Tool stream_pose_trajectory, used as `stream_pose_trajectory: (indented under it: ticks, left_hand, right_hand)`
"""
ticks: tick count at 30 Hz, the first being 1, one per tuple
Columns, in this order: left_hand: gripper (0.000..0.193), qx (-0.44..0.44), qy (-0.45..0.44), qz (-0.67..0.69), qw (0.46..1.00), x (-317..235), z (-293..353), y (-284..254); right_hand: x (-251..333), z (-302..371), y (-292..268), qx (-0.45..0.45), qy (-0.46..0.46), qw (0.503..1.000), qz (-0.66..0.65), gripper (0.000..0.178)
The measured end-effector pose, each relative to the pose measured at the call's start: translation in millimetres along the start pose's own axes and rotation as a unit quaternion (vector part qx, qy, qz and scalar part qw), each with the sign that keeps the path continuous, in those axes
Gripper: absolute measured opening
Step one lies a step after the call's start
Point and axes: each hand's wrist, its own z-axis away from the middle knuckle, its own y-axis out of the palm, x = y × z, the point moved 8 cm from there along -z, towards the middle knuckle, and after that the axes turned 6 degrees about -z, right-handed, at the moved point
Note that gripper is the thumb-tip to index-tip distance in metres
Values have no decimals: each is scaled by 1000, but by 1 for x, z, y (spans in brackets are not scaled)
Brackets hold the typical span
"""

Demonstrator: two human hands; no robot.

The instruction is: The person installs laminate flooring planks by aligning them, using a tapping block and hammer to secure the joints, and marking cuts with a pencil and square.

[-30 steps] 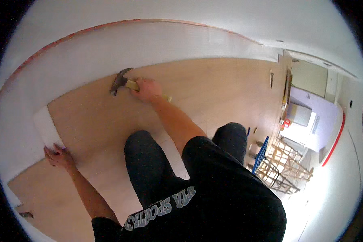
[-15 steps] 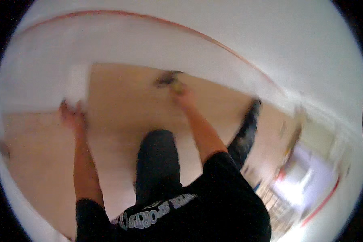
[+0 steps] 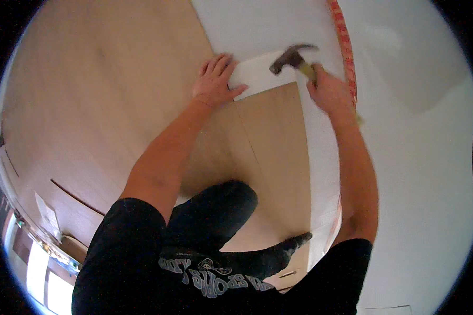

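My left hand (image 3: 214, 81) lies flat with its fingers apart, over the edge of the wood-look floor boards (image 3: 115, 68). Its thumb reaches onto a flat white piece (image 3: 265, 71) that sits against the end of a board (image 3: 273, 126) on the right. In my right hand (image 3: 331, 92) is a claw hammer (image 3: 294, 59) with a dark head and a yellowish handle, gripped by that handle. The hammer's head hangs over the white piece, and I cannot tell whether it touches.
White underlay (image 3: 257, 23) stretches beyond the boards, bordered by a red patterned strip (image 3: 344, 47) along the pale wall (image 3: 410, 173). My bent knee (image 3: 231, 197) rests on the boards. A pale scrap (image 3: 48, 215) lies far left, near a bright opening (image 3: 44, 278).
My view has turned, so the wall now stands on the right. Both hands have come closer together, and the hammer is now beside the white piece near my left hand.
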Motion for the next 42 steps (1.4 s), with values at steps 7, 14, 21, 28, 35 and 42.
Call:
stream_pose_trajectory:
  ticks: [7,14,21,28,35,42]
  left_hand:
    - [74,8,-3,52,999,5,-5,-4]
    - [73,10,-3,65,998,17,2,-4]
    - [75,10,10,70,997,19,-8,-2]
    - [73,22,13,18,1000,17,-8,1]
    - [73,12,9,34,999,24,-6,3]
    - [75,13,12,30,999,19,-10,3]
  right_hand:
    - [87,-134,-19,63,-174,959,217,30]
    - [113,-169,11,120,-222,929,271,29]
    - [102,-193,-43,-10,-84,978,189,32]
    - [123,-185,-28,77,-170,938,291,38]
    - [116,-169,-2,144,-179,927,295,42]
    - [87,-185,-39,-12,-61,984,169,42]
